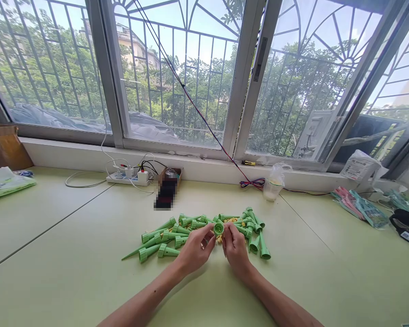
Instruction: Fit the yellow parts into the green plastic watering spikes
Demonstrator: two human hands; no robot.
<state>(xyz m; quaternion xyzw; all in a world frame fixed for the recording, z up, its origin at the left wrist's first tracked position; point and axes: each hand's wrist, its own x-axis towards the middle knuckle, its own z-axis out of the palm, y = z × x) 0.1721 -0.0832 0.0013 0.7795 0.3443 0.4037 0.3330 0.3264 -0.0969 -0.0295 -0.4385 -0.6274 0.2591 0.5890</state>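
Observation:
My left hand point(197, 245) is closed, thumb and fingers pinching a green plastic watering spike point(218, 228) whose round open end faces me. My right hand point(235, 245) is closed at the right side of that end, its fingertips pressed together; whatever lies between them is hidden. Green spikes lie in a loose pile around both hands, some on the left point(150, 252) and others on the right point(265, 247). Small yellow pieces point(220, 239) are scattered among them, too small to make out.
A power strip point(127, 178) with cables sits at the back left, beside a small box point(177, 174) and a pixelated dark object point(166, 193). Farther right are a plastic cup point(272, 190) in a bag, packaged items point(361, 206) and a black pouch point(407, 227).

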